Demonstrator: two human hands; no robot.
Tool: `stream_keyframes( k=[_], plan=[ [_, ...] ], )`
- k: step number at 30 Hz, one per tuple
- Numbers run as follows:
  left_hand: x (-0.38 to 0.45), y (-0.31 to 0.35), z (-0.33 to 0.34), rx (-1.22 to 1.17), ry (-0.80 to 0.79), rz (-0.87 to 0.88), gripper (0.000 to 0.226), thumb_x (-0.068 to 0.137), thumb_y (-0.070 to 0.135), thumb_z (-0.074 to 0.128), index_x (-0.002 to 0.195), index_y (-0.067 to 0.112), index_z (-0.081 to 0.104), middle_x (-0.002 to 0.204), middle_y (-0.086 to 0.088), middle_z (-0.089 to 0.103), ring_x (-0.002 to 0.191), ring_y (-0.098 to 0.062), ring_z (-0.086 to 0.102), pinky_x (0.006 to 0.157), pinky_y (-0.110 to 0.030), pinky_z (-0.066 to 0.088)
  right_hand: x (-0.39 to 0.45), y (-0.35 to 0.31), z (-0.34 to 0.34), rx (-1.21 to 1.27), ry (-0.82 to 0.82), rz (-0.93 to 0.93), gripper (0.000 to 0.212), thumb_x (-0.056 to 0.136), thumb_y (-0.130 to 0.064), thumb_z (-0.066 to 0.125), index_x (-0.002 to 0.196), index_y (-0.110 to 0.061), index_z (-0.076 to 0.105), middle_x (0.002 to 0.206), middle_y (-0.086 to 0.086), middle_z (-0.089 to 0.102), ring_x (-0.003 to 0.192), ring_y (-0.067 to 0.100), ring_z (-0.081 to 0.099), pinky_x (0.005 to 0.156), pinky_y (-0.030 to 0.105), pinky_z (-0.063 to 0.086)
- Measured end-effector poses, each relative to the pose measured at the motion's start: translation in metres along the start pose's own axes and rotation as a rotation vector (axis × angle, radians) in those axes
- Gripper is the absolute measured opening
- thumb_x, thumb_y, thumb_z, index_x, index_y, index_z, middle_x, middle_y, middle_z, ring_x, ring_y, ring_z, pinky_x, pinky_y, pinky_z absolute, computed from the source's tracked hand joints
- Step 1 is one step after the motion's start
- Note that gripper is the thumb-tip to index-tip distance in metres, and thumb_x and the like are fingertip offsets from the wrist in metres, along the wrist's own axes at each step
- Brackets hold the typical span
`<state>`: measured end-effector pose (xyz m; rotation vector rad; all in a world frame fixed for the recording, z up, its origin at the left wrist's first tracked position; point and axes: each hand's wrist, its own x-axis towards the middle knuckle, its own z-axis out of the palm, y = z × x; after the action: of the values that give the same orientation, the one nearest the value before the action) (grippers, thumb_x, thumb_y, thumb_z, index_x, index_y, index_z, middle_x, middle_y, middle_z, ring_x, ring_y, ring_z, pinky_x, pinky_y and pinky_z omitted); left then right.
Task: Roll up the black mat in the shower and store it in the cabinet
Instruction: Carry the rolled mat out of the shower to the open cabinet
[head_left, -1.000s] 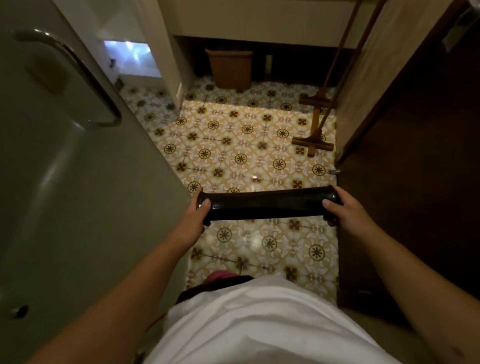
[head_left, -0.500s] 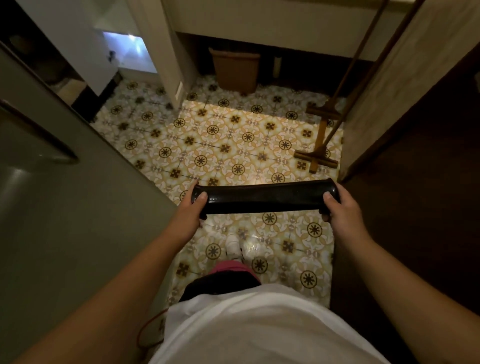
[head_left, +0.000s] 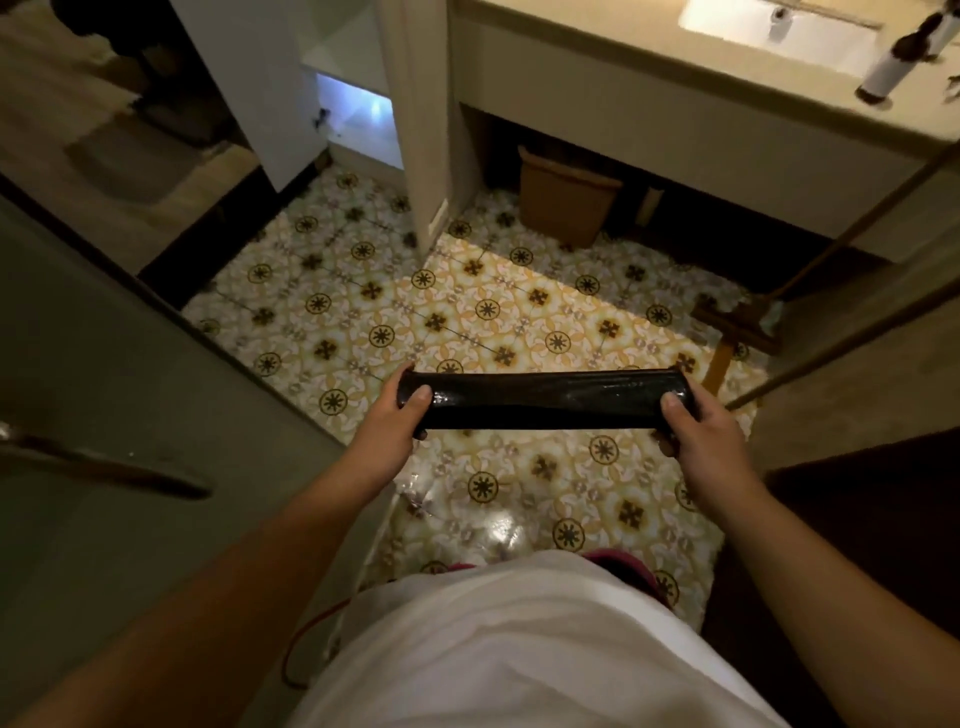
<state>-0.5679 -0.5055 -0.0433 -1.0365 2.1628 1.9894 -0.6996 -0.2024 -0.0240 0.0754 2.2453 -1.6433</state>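
The black mat (head_left: 545, 399) is rolled into a tight, shiny tube and held level over the patterned tile floor (head_left: 467, 306). My left hand (head_left: 397, 423) grips its left end, thumb on top. My right hand (head_left: 701, 426) grips its right end the same way. Ahead at the upper left a white cabinet door (head_left: 249, 88) stands open, with a lit shelf space (head_left: 358, 111) beside it.
A grey glass door with a bar handle (head_left: 104, 467) fills the left side. A vanity counter with a sink (head_left: 727, 67) and a bottle (head_left: 893, 62) lies ahead right, a brown bin (head_left: 566, 205) under it. Long-handled wooden tools (head_left: 737, 322) lean at the right by a dark wall.
I have walked forward out of the doorway; the vanity, bin and open cabinet are nearer and the sink top has come into view. Both hands keep the same grip on the rolled mat.
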Motion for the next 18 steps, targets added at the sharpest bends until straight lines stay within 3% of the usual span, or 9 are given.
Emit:
stream_keyframes(
  k=[2, 5, 10, 13, 16, 18],
  plan=[
    [0.014, 0.008, -0.003, -0.037, 0.034, 0.009, 0.046, 0.098, 0.036, 0.047, 0.143, 0.035, 0.036, 0.112, 0.014, 0.056, 0.084, -0.007, 0.059, 0.054, -0.013, 0.045, 0.03, -0.013, 0.001, -0.092, -0.038, -0.029, 0.03, 0.097, -0.032, 0.051, 0.126, -0.03, 0.058, 0.103, 0.003, 0.067, 0.076, 0.016, 0.063, 0.055, 0.024, 0.05],
    [0.041, 0.016, -0.003, -0.063, 0.112, 0.005, 0.046, 0.098, 0.03, 0.05, 0.143, 0.028, 0.039, 0.108, 0.007, 0.056, 0.073, -0.008, 0.058, 0.05, -0.013, 0.044, 0.082, -0.027, 0.009, -0.151, -0.121, -0.065, 0.027, 0.096, -0.032, 0.053, 0.123, -0.031, 0.058, 0.09, 0.002, 0.066, 0.059, 0.006, 0.059, 0.044, 0.017, 0.045],
    [0.106, 0.036, -0.008, -0.084, 0.234, -0.032, 0.049, 0.097, 0.03, 0.051, 0.144, 0.026, 0.038, 0.123, -0.007, 0.053, 0.078, -0.013, 0.057, 0.047, -0.012, 0.043, 0.191, -0.048, 0.04, -0.157, -0.319, -0.079, 0.031, 0.095, -0.023, 0.057, 0.126, -0.026, 0.056, 0.09, 0.002, 0.065, 0.061, 0.006, 0.06, 0.052, 0.02, 0.05],
    [0.143, 0.056, -0.009, -0.111, 0.357, -0.066, 0.05, 0.097, 0.033, 0.052, 0.144, 0.027, 0.039, 0.125, -0.003, 0.052, 0.081, -0.014, 0.059, 0.047, -0.012, 0.043, 0.26, -0.073, 0.063, -0.146, -0.422, -0.075, 0.028, 0.094, -0.022, 0.059, 0.119, -0.034, 0.057, 0.089, 0.0, 0.065, 0.061, 0.007, 0.061, 0.053, 0.022, 0.051],
    [0.171, 0.078, -0.012, -0.144, 0.454, -0.097, 0.051, 0.096, 0.037, 0.052, 0.145, 0.029, 0.038, 0.12, 0.005, 0.053, 0.08, -0.013, 0.062, 0.049, -0.012, 0.043, 0.323, -0.105, 0.086, -0.166, -0.547, -0.093, 0.025, 0.094, -0.022, 0.06, 0.118, -0.03, 0.06, 0.087, -0.001, 0.066, 0.063, 0.011, 0.061, 0.056, 0.029, 0.051],
    [0.189, 0.092, -0.016, -0.184, 0.496, -0.11, 0.053, 0.096, 0.04, 0.052, 0.146, 0.03, 0.036, 0.116, 0.011, 0.055, 0.081, -0.012, 0.062, 0.052, -0.011, 0.044, 0.36, -0.13, 0.105, -0.187, -0.619, -0.124, 0.023, 0.093, -0.022, 0.061, 0.112, -0.034, 0.062, 0.082, -0.005, 0.067, 0.063, 0.01, 0.062, 0.054, 0.025, 0.051]
  ],
)
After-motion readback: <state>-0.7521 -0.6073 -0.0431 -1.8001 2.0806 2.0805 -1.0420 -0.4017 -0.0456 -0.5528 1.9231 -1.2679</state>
